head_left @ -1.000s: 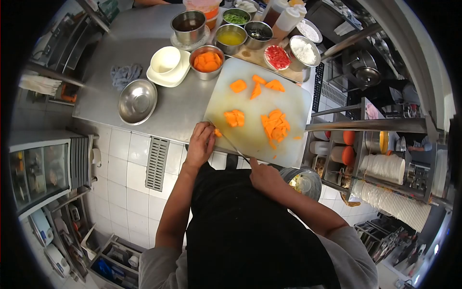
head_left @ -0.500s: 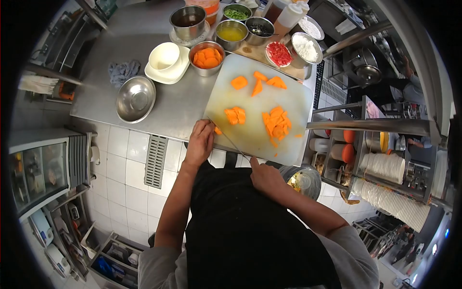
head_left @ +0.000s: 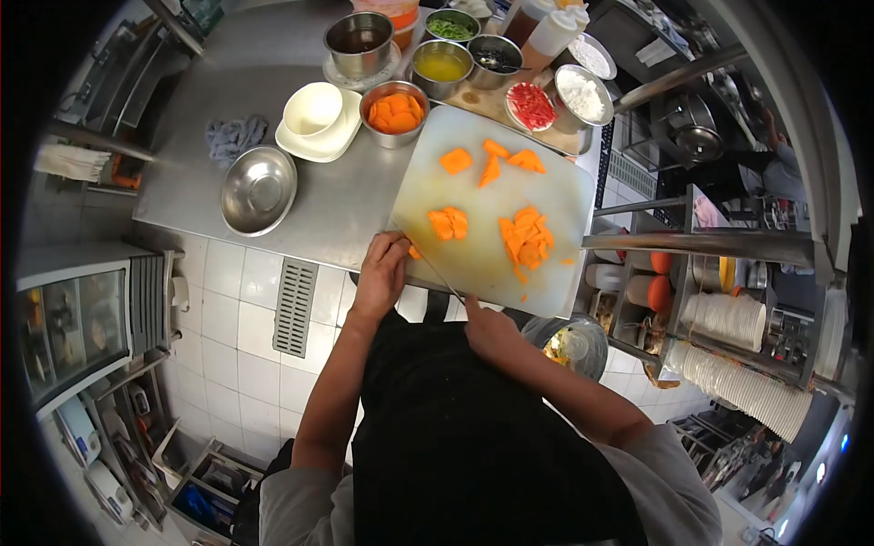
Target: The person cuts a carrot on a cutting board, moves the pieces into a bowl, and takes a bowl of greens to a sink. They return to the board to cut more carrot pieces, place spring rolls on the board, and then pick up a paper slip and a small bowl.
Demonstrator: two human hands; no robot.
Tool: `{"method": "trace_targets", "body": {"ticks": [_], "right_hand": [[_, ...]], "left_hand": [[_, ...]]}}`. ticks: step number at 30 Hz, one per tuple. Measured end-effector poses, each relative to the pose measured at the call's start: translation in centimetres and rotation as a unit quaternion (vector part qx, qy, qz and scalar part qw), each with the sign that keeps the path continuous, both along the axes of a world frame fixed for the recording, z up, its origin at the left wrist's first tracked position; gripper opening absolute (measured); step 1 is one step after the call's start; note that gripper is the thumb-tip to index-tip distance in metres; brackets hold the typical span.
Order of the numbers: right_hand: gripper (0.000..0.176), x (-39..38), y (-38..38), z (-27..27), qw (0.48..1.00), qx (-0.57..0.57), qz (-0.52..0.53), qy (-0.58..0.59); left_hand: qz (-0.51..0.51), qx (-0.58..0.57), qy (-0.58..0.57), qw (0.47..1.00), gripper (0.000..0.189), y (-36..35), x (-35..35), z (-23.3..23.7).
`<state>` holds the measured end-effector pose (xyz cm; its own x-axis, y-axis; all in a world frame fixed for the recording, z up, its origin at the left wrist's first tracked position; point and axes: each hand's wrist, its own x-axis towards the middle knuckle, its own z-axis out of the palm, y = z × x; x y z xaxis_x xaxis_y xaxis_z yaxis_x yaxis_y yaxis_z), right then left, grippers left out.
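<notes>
A white cutting board lies at the table's front edge. My right hand is closed round the handle of a knife, whose blade points up and left across the board's lower left corner. At the blade's far end my left hand has its fingers pressed together over the board's edge; what they hold, if anything, is hidden. A small carrot piece shows beside those fingers. Sliced carrot sits mid-left on the board, a larger heap of carrot pieces at the right, and a few chunks farther back.
Behind the board stand a metal bowl of carrots, a bowl of yellow liquid, red strips and white powder. Left are white dishes, an empty steel bowl and a cloth. A bin stands below right.
My right hand has shifted slightly left with the knife. My left hand has moved slightly down, still near the blade's far end.
</notes>
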<state>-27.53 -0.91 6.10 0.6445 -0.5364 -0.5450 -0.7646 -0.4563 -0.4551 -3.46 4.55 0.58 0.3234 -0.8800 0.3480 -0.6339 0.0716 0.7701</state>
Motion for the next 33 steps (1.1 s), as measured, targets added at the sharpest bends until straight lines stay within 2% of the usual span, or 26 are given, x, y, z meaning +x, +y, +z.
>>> {"method": "trace_targets", "body": {"ticks": [4,6,7,10,15,19,22,24,33], "right_hand": [[0.033,0.9,-0.5,-1.5,1.000,-0.014,-0.003,-0.011],[0.031,-0.1,-2.5,-0.7,0.995,0.024,0.015,-0.093],[0.031,-0.4,-2.9,-0.6,0.995,0.022,0.015,-0.095],[0.029,-1.2,-2.8,0.1,0.996,0.000,-0.008,-0.091],[0.041,-1.1,-1.4,3.0,0.999,-0.005,0.029,-0.044],[0.029,-1.1,-1.0,3.2,0.999,0.001,0.021,-0.046],[0.032,-1.2,-0.9,3.0,0.999,-0.003,0.029,-0.038],[0.047,-1.3,-0.9,2.7,0.999,0.000,0.042,-0.012],[0.044,-0.8,-0.7,2.3,0.999,0.004,0.034,0.020]], "left_hand": [[0.008,-0.007,0.001,1.000,0.029,-0.4,0.2,-0.1],[0.005,-0.017,0.004,1.000,0.028,-0.7,0.0,-0.3],[0.009,-0.017,0.008,1.000,0.027,-0.5,0.1,-0.5],[0.006,-0.016,-0.005,1.000,0.027,-0.3,0.3,-0.5],[-0.001,-0.013,-0.019,1.000,0.028,-0.3,0.3,-0.4],[0.007,-0.016,-0.023,1.000,0.031,-0.3,0.0,-0.4],[0.008,-0.016,-0.028,0.999,0.033,-0.3,0.0,-0.2],[0.008,-0.017,-0.029,0.999,0.033,-0.2,0.0,-0.4],[0.014,-0.031,-0.034,0.999,0.034,-0.3,0.1,-0.9]]}}
